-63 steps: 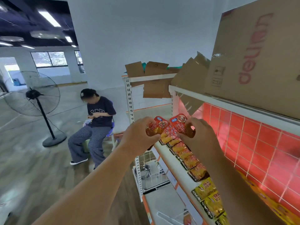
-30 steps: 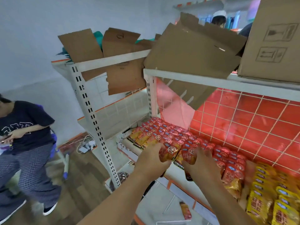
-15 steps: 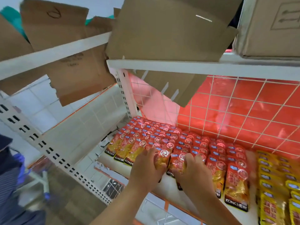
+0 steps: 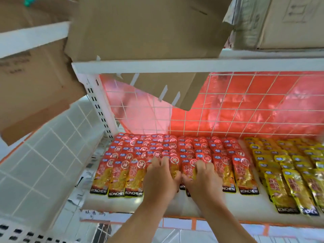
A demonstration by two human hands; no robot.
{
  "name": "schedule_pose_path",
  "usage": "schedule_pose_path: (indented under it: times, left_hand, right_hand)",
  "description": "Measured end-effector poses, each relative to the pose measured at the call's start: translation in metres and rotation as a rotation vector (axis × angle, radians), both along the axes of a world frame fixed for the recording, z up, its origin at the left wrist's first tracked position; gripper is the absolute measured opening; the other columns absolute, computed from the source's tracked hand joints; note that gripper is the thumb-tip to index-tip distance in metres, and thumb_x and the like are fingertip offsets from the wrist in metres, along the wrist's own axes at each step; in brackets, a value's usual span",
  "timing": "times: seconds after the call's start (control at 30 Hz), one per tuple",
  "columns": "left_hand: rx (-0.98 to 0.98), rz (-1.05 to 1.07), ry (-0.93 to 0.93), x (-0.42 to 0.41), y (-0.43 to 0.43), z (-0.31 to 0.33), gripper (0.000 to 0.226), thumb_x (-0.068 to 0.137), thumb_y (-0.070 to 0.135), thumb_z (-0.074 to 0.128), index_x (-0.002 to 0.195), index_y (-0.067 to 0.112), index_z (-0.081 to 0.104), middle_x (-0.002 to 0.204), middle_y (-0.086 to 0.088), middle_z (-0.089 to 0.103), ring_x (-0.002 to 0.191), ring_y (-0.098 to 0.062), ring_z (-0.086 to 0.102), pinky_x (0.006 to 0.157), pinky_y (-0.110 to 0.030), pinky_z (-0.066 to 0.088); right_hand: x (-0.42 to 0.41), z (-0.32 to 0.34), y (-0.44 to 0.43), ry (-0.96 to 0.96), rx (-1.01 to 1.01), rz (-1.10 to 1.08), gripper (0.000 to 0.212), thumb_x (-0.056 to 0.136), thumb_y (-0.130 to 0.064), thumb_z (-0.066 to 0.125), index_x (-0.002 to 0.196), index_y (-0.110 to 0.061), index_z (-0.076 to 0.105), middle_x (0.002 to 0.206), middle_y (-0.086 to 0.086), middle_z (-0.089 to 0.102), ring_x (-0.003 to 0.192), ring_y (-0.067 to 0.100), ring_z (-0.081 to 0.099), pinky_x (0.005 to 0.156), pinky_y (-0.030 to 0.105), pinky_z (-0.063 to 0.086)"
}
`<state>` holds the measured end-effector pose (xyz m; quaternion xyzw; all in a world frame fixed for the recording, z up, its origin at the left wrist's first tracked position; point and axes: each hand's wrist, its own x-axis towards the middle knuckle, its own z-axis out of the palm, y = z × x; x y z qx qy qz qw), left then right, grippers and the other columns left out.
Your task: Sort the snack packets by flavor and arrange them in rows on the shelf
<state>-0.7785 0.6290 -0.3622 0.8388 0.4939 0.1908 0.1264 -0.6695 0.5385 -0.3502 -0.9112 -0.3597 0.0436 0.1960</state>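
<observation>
leaning in under the upper shelf (image 4: 192, 64), the person is now pressing down the red packets (image 4: 243, 174) that were being carried in the air a moment ago. the left hand (image 4: 160, 179) and the right hand (image 4: 201, 181) are sitting side by side, thumbs touching, over the gap in the front row. each hand is gripping its packets, fingers bent over the tops and thumb tucked at the lower part, so nothing is being let go yet. from where i am standing this looks like the placing step: the packets have come down among their own flavour, and the red block is getting its front row filled in. releasing and squaring them up is probably what is left for this handful.

the packets are flat, glossy foil pouches, long and narrow, lying overlapped like roof tiles with black bands at the bottom edge. they are looking slippery and likely to slide over one another. just beside them, the yellow packets (image 4: 289, 186) are lying in their own rows, apart by a thin strip of bare shelf (image 4: 175, 206), which is smooth and white. behind, a white wire grid (image 4: 245, 106) is backed with shiny red film. a dull brown cardboard box (image 4: 149, 28) is hanging over the upper shelf's edge, its flap drooping down.
</observation>
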Motion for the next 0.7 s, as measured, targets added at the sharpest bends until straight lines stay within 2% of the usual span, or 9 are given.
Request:
schedule_pose_path:
  times: [0.13,0.37,0.47,0.7]
  left_hand:
    - [0.01,-0.024,0.026,-0.003,0.003,-0.006,0.057,0.082,0.067,0.064,0.126,0.033,0.051,0.113,0.003,0.055,0.1,-0.022,0.061,0.075,-0.034,0.053]
    - [0.036,-0.077,0.086,-0.007,0.005,-0.009,0.063,0.09,0.069,0.056,0.138,0.029,0.047,0.121,0.001,0.053,0.107,-0.022,0.058,0.079,-0.034,0.054]
    - [0.029,-0.092,0.105,-0.007,0.006,-0.006,0.059,0.094,0.068,0.051,0.139,0.03,0.046,0.124,0.001,0.051,0.109,-0.021,0.057,0.079,-0.032,0.055]
    - [0.032,-0.099,0.118,-0.007,0.004,-0.004,0.053,0.095,0.064,0.055,0.135,0.03,0.051,0.126,0.003,0.053,0.105,-0.018,0.062,0.078,-0.027,0.052]
  right_hand:
    - [-0.005,0.0,0.004,-0.051,-0.006,-0.041,0.055,0.079,-0.068,0.063,0.115,-0.028,0.051,0.103,0.0,0.051,0.095,0.028,0.062,0.081,0.042,0.049]
    - [-0.006,-0.009,0.005,-0.065,-0.024,-0.033,0.06,0.082,-0.068,0.063,0.123,-0.026,0.051,0.113,0.001,0.052,0.099,0.029,0.063,0.083,0.043,0.051]
    - [-0.005,-0.01,0.003,-0.048,-0.02,-0.016,0.056,0.085,-0.064,0.063,0.124,-0.025,0.051,0.114,0.002,0.052,0.098,0.03,0.064,0.084,0.043,0.051]
    - [-0.001,-0.01,0.004,-0.024,0.011,0.014,0.047,0.086,-0.053,0.069,0.12,-0.024,0.054,0.114,0.003,0.051,0.093,0.031,0.066,0.081,0.043,0.054]
